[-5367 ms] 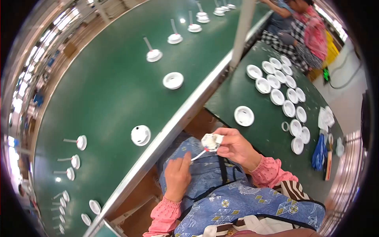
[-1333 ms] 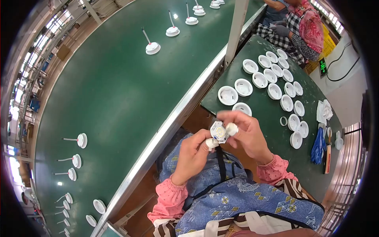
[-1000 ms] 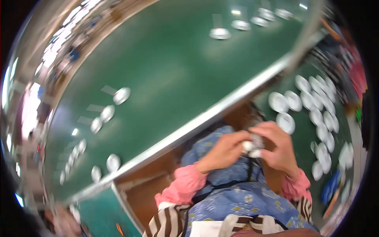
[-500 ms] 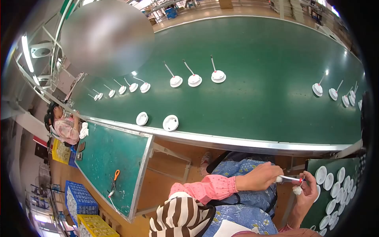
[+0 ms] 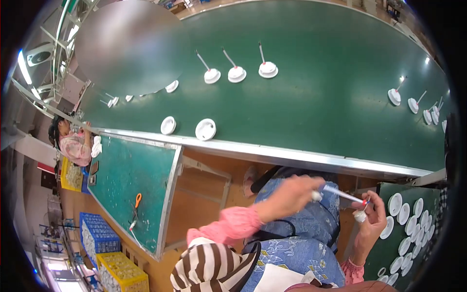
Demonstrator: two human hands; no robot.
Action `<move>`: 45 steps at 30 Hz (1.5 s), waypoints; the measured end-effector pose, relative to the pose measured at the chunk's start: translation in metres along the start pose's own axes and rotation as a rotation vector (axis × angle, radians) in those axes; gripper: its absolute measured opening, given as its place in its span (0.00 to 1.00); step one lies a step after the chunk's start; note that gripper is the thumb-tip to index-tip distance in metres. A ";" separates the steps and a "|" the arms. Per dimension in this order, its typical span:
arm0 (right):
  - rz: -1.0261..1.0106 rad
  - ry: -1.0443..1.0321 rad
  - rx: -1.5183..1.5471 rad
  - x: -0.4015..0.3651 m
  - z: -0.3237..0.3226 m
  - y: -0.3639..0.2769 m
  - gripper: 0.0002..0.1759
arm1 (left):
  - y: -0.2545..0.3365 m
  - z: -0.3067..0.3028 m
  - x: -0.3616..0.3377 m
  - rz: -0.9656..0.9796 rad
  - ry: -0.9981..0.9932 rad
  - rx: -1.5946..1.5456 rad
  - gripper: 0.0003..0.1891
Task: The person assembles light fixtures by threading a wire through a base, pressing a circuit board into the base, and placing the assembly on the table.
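A thin white sleeved wire [image 5: 344, 193] with a red end is stretched between my two hands. My left hand [image 5: 292, 197], somewhat blurred, closes round its dark far end. My right hand [image 5: 373, 221] pinches the red end between thumb and fingers. A white wrapping [image 5: 360, 216] shows at my right thumb, and a similar white bit is by my left fingers. To the right of my right hand, several white round caps [image 5: 404, 213] lie on a dark green surface.
On the long green table [image 5: 316, 97] stand several white caps with upright wires, such as one cap [image 5: 268, 70]. Two hollow caps, one here [image 5: 206, 129], lie near its edge. Orange-handled pliers [image 5: 137, 200] lie on the side table. Crates [image 5: 99, 238] and a seated person [image 5: 73, 141] are left.
My left hand has moved left and up, away from my right hand, and more of the white wire shows between them. The whole view has tilted downward slightly.
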State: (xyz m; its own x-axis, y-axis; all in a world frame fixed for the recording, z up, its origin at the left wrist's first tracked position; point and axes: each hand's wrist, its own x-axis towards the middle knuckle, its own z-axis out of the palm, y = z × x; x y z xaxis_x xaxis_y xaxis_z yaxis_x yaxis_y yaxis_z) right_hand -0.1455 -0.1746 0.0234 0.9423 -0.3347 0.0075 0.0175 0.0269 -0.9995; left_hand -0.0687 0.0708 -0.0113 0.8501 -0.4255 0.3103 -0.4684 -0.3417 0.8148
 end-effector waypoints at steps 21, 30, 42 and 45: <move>-0.049 0.243 0.167 0.013 -0.010 -0.010 0.31 | -0.059 -0.026 0.102 -0.180 0.276 0.730 0.39; -0.274 0.420 -0.043 0.015 -0.027 0.000 0.31 | -0.022 0.051 0.117 -0.133 0.082 0.570 0.43; -0.370 0.350 -0.296 0.040 -0.011 0.006 0.33 | -0.057 0.025 0.193 0.156 -0.437 0.284 0.45; -0.399 0.339 -0.327 0.046 -0.007 0.007 0.34 | -0.055 0.035 0.191 0.147 -0.436 0.340 0.42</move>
State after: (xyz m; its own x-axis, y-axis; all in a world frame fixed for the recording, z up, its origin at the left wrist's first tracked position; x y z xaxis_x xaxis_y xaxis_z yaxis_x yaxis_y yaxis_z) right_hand -0.1039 -0.1964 0.0162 0.7244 -0.5420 0.4261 0.1925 -0.4344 -0.8799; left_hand 0.1111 -0.0208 -0.0135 0.6259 -0.7708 0.1184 -0.6864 -0.4724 0.5529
